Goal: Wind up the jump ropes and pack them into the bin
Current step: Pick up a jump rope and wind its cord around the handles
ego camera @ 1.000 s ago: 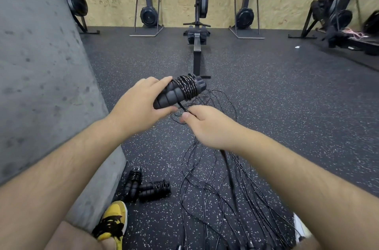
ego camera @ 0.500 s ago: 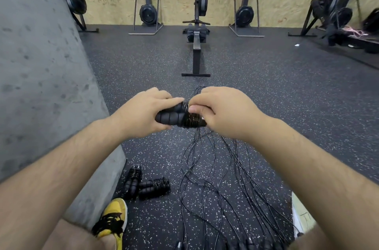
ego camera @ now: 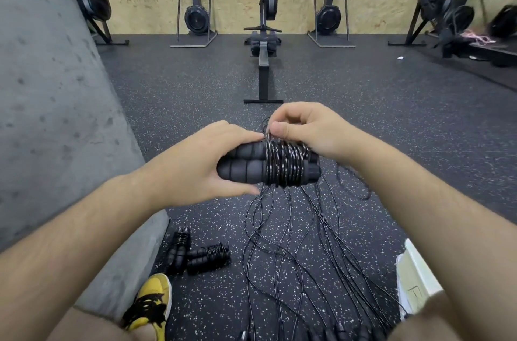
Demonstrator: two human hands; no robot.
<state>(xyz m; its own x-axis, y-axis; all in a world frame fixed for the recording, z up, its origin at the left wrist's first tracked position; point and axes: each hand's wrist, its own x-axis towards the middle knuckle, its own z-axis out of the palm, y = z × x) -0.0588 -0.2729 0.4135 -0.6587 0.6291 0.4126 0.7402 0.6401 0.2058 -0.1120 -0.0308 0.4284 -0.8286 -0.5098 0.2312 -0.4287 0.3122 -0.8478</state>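
Two handles (ego camera: 240, 173) sit clamped in the left grip (ego camera: 195, 170), above the floor (ego camera: 363, 117); the right grip (ego camera: 307, 131), down below a second ago, now pinches the cord (ego camera: 282, 167) on top of them. Another wrap on, plenty of cord left.

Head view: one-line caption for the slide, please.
Left hand grips paired jump-rope handles while right hand pinches the cord wound around them; two wound ropes lie on the floor.

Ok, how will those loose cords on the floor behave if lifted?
Probably floppy: the loose cords lie in wavy, slack curves. Likely to tangle or drag neighbours along, since many strands cross. Probably light, being so thin.
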